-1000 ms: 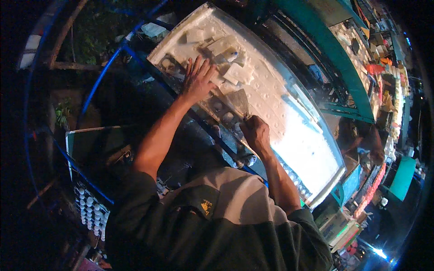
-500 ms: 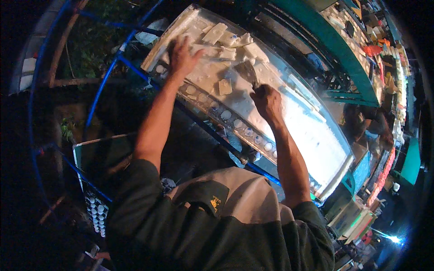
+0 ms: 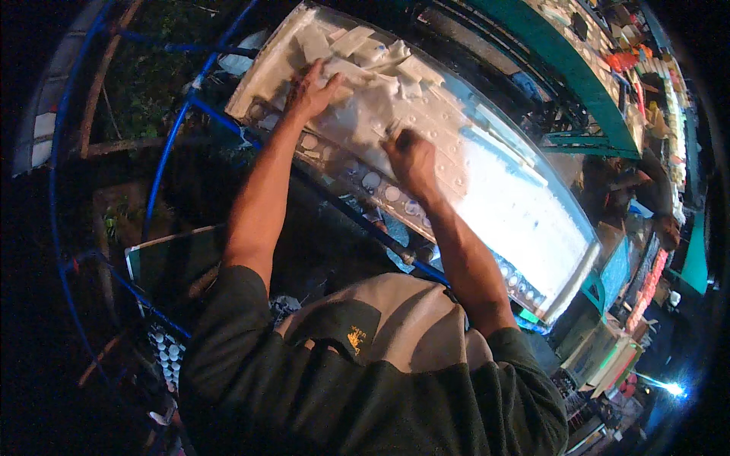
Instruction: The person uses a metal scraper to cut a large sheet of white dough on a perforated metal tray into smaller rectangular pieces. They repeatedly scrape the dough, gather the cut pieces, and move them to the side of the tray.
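Observation:
A long pale tray (image 3: 574, 283) with a raised rim lies slanted in front of me. My left hand (image 3: 310, 95) rests near its far left end, fingers spread, beside several cream-coloured flat pieces (image 3: 370, 52) heaped there. My right hand (image 3: 413, 159) is closed over the middle of the tray, around a flat-bladed scraper (image 3: 392, 131). The blade is blurred and mostly hidden by the fist. Small dimples dot the tray's surface near this hand. Round pale discs (image 3: 371, 180) sit in a row along the near edge.
Blue metal bars (image 3: 185, 106) stand at the left, and one runs beneath the tray. Beyond the tray is a green frame (image 3: 601, 99). Cluttered shelves and boxes (image 3: 604, 365) line the right side, near a bright light (image 3: 674, 388). A rack of white round pieces (image 3: 169, 353) sits low left.
My right hand has moved left and slightly away from me with the scraper. The small loose piece near the tray's middle no longer shows there. The left hand stays near the heap.

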`<state>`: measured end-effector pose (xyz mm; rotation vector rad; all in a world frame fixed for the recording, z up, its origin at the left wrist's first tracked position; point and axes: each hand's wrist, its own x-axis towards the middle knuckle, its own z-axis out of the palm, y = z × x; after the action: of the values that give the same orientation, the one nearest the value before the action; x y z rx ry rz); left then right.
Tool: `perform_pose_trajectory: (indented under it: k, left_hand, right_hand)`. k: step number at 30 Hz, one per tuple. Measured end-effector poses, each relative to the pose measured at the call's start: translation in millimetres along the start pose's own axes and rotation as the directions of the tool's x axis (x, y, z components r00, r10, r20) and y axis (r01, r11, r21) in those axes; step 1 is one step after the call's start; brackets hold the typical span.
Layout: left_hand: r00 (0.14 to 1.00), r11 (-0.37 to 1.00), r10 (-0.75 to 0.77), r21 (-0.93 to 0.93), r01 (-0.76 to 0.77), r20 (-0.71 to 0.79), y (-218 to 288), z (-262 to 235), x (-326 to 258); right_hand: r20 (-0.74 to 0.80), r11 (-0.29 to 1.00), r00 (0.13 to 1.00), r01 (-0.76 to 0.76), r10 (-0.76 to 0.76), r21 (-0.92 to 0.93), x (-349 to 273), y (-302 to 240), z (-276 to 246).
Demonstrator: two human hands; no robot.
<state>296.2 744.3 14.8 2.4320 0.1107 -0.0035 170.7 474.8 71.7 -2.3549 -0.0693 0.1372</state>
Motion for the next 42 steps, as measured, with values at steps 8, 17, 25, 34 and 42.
perform_pose_trajectory:
  k: [8,17,25,34,42]
  left_hand:
    - [0.963,0.964,0.264,0.014,-0.266,0.061,60.8,10.4,-64.0]
    - [0.864,0.870,0.470,0.070,-0.488,0.182,140.3,89.2,-249.9]
    - [0.843,0.807,0.523,0.245,-0.537,0.125,208.6,181.4,-298.8]
    - [0.895,0.758,0.420,0.483,-0.438,0.151,208.1,190.3,-296.8]
    - [0.894,0.718,0.408,0.539,-0.440,0.186,208.5,190.7,-296.1]
  right_hand:
    - [-0.072,0.976,0.987,-0.130,0.144,0.178,-102.1,77.2,-96.7]
    - [-0.312,0.795,0.761,-0.606,0.569,-0.025,-421.3,170.4,-230.8]
    - [-0.453,0.649,0.667,-0.727,0.591,-0.222,-484.4,219.8,-270.0]
    - [-0.579,0.795,0.763,-0.527,0.287,-0.300,-464.1,272.2,-257.6]
    - [-0.192,0.922,0.979,-0.132,0.064,-0.364,-495.4,334.8,-320.5]
